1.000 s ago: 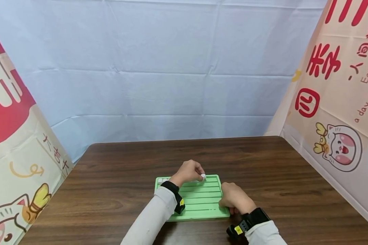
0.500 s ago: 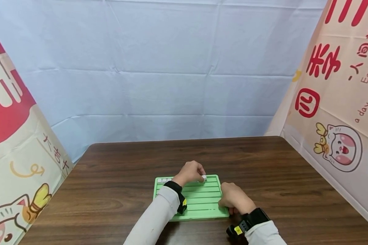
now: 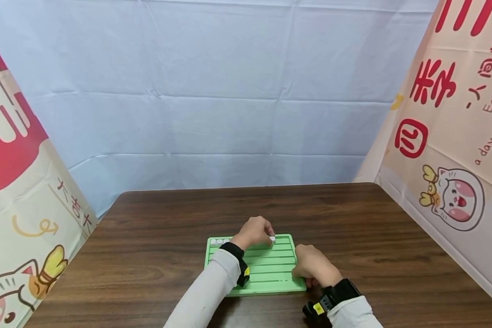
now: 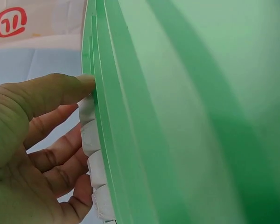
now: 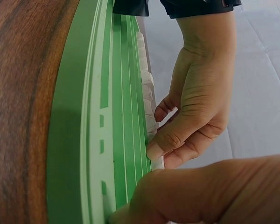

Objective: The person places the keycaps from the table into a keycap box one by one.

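A light green tray [image 3: 270, 268] with raised ridges lies flat in front of me. My left hand [image 3: 255, 232] reaches over its far edge and pinches a small white block [image 3: 273, 239], shaped like a keycap, at the right part of the top row. In the left wrist view the thumb [image 4: 60, 91] presses on this block, and several white blocks [image 4: 97, 169] stand in line beside it. My right hand [image 3: 315, 264] grips the tray's right edge near the front corner, its thumb on the rim; part of its fingers is hidden.
The tray rests on a dark brown wooden table [image 3: 168, 218]. Behind it hangs a pale blue cloth [image 3: 213, 114], with printed cloths at the left [image 3: 24, 191] and right [image 3: 447, 136]. Both wrists wear black camera straps.
My left hand has lowered the white block slightly into the top row, and the left forearm has shifted a little right. The right hand stays where it was.
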Available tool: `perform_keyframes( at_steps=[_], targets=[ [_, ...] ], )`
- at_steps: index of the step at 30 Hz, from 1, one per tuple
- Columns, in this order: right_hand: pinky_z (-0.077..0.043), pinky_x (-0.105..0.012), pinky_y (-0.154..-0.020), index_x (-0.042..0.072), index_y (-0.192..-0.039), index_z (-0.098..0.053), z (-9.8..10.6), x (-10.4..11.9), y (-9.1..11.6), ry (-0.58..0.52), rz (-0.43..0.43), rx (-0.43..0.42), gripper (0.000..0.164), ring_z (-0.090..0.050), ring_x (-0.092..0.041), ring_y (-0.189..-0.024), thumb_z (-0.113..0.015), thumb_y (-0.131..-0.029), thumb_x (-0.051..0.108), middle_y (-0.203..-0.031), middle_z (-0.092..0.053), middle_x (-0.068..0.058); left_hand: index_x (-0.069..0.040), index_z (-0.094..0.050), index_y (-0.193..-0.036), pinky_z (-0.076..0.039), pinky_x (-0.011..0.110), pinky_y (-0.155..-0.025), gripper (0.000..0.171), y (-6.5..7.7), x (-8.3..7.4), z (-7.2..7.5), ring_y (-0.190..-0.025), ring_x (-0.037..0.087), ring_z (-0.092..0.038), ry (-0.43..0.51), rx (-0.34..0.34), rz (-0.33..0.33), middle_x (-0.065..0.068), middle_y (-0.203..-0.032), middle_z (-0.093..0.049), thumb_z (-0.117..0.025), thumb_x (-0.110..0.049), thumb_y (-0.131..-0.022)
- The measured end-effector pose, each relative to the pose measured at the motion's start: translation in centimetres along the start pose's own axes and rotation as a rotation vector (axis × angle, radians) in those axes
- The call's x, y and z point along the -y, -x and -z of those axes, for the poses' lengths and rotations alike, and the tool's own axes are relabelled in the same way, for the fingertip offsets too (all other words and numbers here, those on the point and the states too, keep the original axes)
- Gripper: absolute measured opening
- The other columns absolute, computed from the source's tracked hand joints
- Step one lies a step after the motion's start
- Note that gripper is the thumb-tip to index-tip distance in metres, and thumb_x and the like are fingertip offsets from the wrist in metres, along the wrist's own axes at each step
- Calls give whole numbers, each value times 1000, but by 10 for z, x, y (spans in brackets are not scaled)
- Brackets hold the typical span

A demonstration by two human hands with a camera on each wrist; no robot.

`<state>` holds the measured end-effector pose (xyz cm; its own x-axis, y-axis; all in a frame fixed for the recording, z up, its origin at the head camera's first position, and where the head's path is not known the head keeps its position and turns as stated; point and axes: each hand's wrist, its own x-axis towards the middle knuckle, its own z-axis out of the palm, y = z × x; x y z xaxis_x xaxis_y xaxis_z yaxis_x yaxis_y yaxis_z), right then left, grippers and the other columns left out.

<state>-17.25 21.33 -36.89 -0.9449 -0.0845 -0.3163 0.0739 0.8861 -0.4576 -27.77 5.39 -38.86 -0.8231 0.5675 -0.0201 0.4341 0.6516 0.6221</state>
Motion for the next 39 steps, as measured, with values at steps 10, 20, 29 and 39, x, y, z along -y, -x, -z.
perform_keyframes(
  at_steps=[10, 20, 29, 39],
  targets=[
    [-40, -27, -32, 1, -79, -56, 0, 0, 0, -5, 7, 5, 11, -50, -17, -36, -66, -75, -1, -49, -53, -13, -14, -68, -78, -48, 27, -60, 13, 0, -1, 0, -70, 11, -54, -26, 9, 9, -9, -74, -58, -78, -7, -73],
    [-40, -28, -32, 2, -75, -55, 0, -1, 0, -16, 20, 1, 11, -50, -18, -34, -66, -74, -2, -46, -52, -12, -13, -66, -76, -45, 26, -57, 13, 1, -1, 0, -65, 11, -51, -39, 10, 23, -8, -73, -56, -78, -7, -74],
    [-39, -27, -31, 2, -75, -55, 1, -1, 1, -28, 24, 9, 11, -48, -17, -34, -65, -74, -3, -47, -52, -13, -13, -62, -75, -46, 29, -57, 18, 2, -3, 3, -65, 13, -51, -36, 15, 2, -4, -74, -55, -77, -5, -72],
    [-39, -27, -30, 2, -70, -55, 0, 0, 1, -30, 32, -8, 11, -48, -16, -32, -64, -70, -4, -42, -51, -9, -13, -64, -81, -46, 28, -58, 16, 1, -1, 2, -68, 12, -51, -48, 29, 27, -7, -77, -55, -78, -10, -74]
  ],
)
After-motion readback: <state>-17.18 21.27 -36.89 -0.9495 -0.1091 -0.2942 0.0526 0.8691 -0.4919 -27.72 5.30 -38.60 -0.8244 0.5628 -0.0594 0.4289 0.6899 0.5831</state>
